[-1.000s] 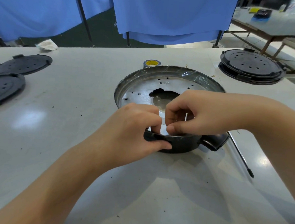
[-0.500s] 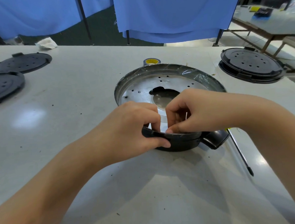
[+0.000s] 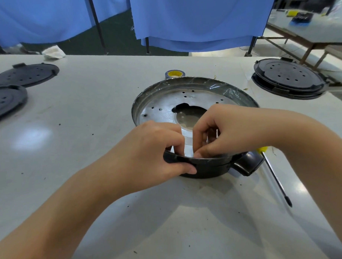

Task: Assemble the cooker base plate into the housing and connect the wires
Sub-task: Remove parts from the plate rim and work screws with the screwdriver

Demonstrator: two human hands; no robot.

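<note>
A round black housing (image 3: 211,167) is sitting open side up in the middle of a pale table (image 3: 87,113), its stubby handle (image 3: 246,163) sticking out toward the near right. Inside it, a silvery base plate (image 3: 165,108) is lying flat, dotted with small holes and cut with a large irregular opening at its centre; clear film is wrapping the housing's far rim. The left hand (image 3: 157,149) is gripping the housing's near rim, thumb on the outside wall and fingers curled over the edge. The right hand (image 3: 221,131) is reaching inside the near rim, fingertips pinching what look like thin white wires (image 3: 217,132); the exact hold is hidden. Just behind the housing a tape roll (image 3: 175,74) with a yellow core is resting; its printing is too small to read. Right of the housing a screwdriver (image 3: 276,179) is lying, tip pointing toward the viewer. Black lids are lying well apart from the housing: two to its left (image 3: 24,74), a stack to its right (image 3: 289,79).
</note>
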